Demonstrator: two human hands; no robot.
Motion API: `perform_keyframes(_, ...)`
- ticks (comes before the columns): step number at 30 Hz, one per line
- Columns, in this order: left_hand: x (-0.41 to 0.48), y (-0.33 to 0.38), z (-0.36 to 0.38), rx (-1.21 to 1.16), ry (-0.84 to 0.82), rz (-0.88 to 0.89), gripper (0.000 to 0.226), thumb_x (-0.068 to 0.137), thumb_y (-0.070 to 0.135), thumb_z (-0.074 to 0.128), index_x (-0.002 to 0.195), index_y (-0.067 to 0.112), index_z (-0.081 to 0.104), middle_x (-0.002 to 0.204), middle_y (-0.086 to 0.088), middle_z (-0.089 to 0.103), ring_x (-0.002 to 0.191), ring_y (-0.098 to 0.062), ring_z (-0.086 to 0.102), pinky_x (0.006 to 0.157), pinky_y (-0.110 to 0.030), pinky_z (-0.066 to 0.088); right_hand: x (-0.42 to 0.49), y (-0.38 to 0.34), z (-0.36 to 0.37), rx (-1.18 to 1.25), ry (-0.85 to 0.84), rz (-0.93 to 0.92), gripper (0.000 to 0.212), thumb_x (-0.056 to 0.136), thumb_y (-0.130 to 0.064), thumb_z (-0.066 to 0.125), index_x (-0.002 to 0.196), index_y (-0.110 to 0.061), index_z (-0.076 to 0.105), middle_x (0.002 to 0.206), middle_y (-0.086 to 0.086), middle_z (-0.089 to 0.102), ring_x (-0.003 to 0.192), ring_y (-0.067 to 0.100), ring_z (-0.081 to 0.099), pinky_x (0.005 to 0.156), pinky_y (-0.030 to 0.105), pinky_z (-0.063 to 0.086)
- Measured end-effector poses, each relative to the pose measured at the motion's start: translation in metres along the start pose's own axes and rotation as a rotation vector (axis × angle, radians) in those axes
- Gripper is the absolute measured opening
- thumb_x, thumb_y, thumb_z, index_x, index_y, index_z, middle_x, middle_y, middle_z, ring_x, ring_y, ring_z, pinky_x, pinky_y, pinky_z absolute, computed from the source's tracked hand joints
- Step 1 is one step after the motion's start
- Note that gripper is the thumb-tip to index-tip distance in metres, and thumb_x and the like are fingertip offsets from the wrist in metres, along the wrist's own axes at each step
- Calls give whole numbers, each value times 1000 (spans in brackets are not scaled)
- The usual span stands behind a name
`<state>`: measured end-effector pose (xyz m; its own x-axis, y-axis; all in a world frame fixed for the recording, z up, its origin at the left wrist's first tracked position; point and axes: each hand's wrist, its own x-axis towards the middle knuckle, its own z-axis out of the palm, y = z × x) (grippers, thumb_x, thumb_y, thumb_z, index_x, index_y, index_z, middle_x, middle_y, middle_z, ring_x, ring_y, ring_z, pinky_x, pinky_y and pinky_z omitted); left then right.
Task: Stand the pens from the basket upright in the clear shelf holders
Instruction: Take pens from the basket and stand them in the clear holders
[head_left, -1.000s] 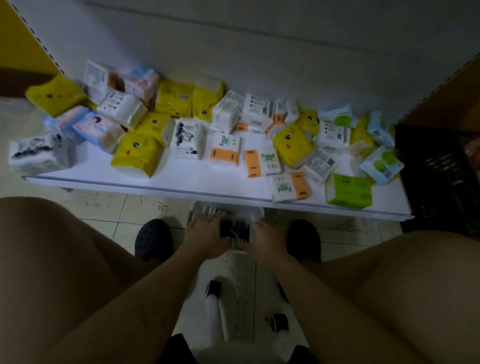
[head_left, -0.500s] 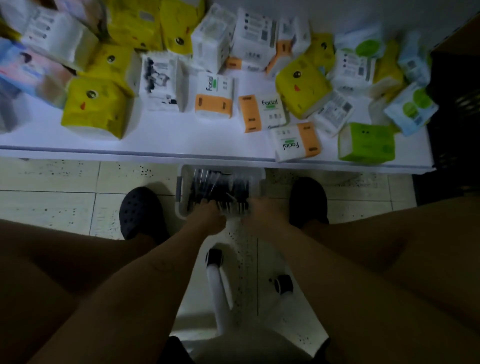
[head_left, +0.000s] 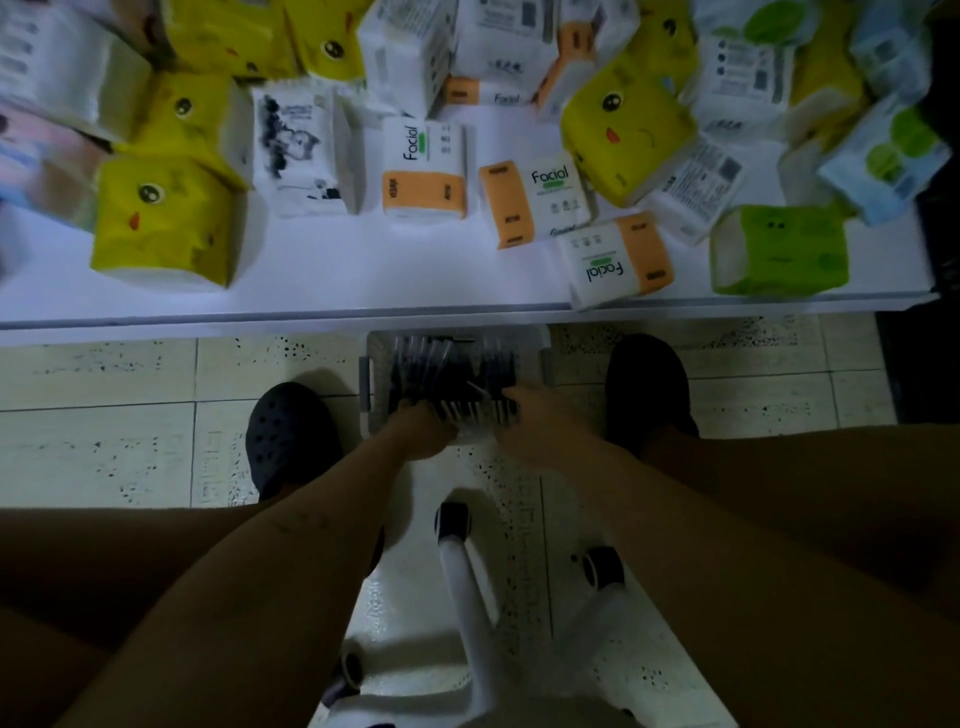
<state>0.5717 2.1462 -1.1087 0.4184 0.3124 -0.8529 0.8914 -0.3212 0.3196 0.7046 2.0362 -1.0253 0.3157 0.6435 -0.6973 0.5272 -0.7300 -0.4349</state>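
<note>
Below the shelf (head_left: 363, 280) edge at frame centre, the pens (head_left: 447, 369) lie in the basket (head_left: 545, 358). The left hand (head_left: 421, 431) and right hand (head_left: 530, 421) have pushed in among them, fingers hidden, hold unclear; likely starting pickup.

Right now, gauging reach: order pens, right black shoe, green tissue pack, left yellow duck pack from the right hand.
From right hand:
1. pens, at its fingers
2. right black shoe, floor right
3. green tissue pack, shelf right
4. left yellow duck pack, shelf left
</note>
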Motion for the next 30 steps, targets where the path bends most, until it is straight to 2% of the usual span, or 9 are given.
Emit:
perform_keyframes(5, 16, -6, 3, -72, -3, -41, 72, 89, 53, 47, 149, 16, 30, 150, -22, 31, 135, -41, 32, 111, -47, 32, -2, 6, -5, 83, -7, 62, 45, 93, -24, 61, 131, -1, 52, 130, 17, 55, 116, 30, 54, 94, 36, 46)
perform_keyframes(8, 13, 2, 4, -72, 25, 31, 54, 98, 37, 49, 145, 15, 38, 142, -20, 43, 128, -38, 41, 105, -40, 36, -3, 0, -4, 123, -6, 44, 39, 93, -24, 60, 126, -4, 56, 122, 16, 59, 109, 30, 57, 92, 38, 50)
perform_keyframes(11, 13, 7, 5, -59, 12, 63, 42, 100, 29, 47, 137, 10, 48, 130, -21, 52, 118, -36, 50, 96, -37, 41, -3, -3, 0, 153, -11, 32, 21, 92, -24, 60, 106, -9, 61, 101, 10, 62, 95, 28, 60, 79, 35, 51)
perform_keyframes(13, 11, 8, 5, -33, 14, 59, 38, 99, 28, 48, 131, 9, 52, 118, -20, 56, 107, -32, 55, 83, -32, 44, -3, -3, 1, 157, -21, 41, 17, 93, -26, 58, 100, -10, 59, 96, 9, 59, 90, 28, 59, 75, 34, 49)
perform_keyframes(15, 7, 7, 5, -39, 69, 19, 31, 98, 26, 49, 120, 6, 60, 100, -13, 59, 91, -25, 57, 68, -25, 43, -2, -3, 4, 153, -45, 57, 24, 94, -27, 56, 111, -10, 60, 102, 10, 60, 93, 28, 59, 77, 33, 49)
perform_keyframes(17, -1, 8, 4, -64, 170, -12, 26, 97, 23, 50, 109, 5, 64, 90, -10, 61, 82, -23, 58, 66, -26, 44, 0, -1, 7, 127, -75, 62, 26, 95, -23, 53, 115, -9, 60, 105, 11, 61, 95, 28, 59, 80, 32, 50)
perform_keyframes(22, -37, 15, -4, -260, 431, -7, 28, 94, 3, 50, 113, 6, 69, 110, -12, 67, 89, -24, 61, 75, -28, 44, 10, -2, 15, 120, -127, 89, 28, 97, -20, 50, 116, -3, 60, 110, 15, 62, 96, 29, 60, 75, 29, 48)
perform_keyframes(25, -58, 11, -3, -517, 417, -17, 31, 90, -6, 52, 114, 5, 68, 109, -15, 68, 90, -25, 65, 76, -32, 54, 26, -10, 19, 80, -166, 57, 32, 97, -18, 50, 125, -6, 57, 122, 16, 60, 100, 27, 58, 78, 27, 49)
perform_keyframes(30, -83, 12, -3, -681, 344, 25, 48, 89, -8, 55, 130, 16, 55, 100, -10, 64, 71, -15, 66, 55, -21, 54, 48, -26, 28, 132, -231, 37, 46, 96, -17, 51, 142, -17, 46, 132, 11, 54, 109, 26, 57, 92, 35, 52)
